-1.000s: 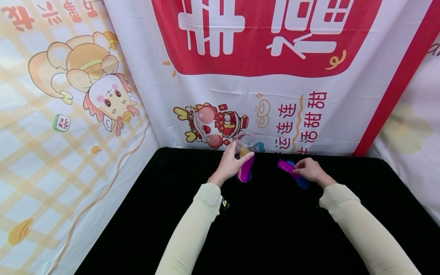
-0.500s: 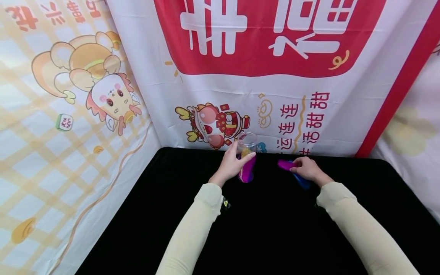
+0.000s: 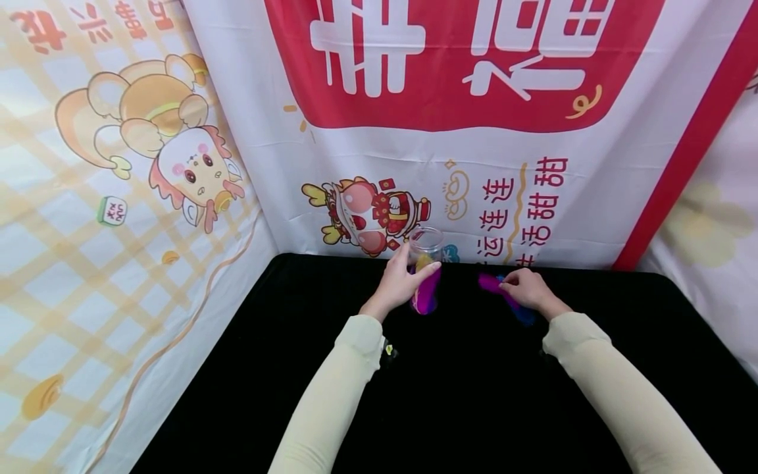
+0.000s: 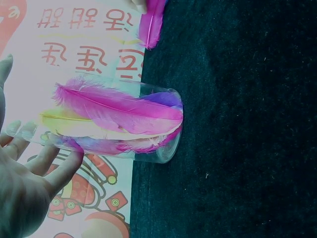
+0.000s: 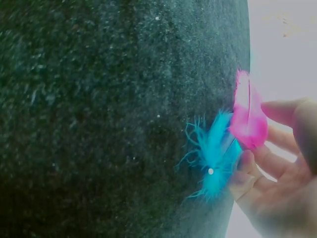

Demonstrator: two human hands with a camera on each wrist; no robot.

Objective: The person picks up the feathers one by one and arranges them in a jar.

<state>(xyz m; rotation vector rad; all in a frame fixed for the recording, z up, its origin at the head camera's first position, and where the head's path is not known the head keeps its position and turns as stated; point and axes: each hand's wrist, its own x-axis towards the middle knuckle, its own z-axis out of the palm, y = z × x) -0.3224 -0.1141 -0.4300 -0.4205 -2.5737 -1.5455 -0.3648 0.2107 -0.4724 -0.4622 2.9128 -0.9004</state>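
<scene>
Near the back edge of the table, my left hand [image 3: 397, 280] grips a clear cylindrical jar [image 3: 426, 238] standing upright. Inside it are several feathers: a magenta feather [image 4: 119, 111], a yellow feather [image 4: 62, 119] and a purple feather [image 4: 166, 99] show in the left wrist view. To the right of the jar, my right hand [image 3: 529, 291] pinches a magenta feather [image 5: 249, 116] between thumb and fingers. A fluffy blue feather [image 5: 213, 153] is against the same fingertips; whether it is pinched too is hard to tell. Both feathers are apart from the jar.
Black cloth covers the table [image 3: 456, 388]. Just behind its back edge hangs a white banner [image 3: 379, 148] with red print and cartoon figures. A checked curtain [image 3: 118, 263] stands along the left side.
My right hand has shifted slightly left, and the blue feather shows differently around its fingers. My left hand keeps its grip on the jar.
</scene>
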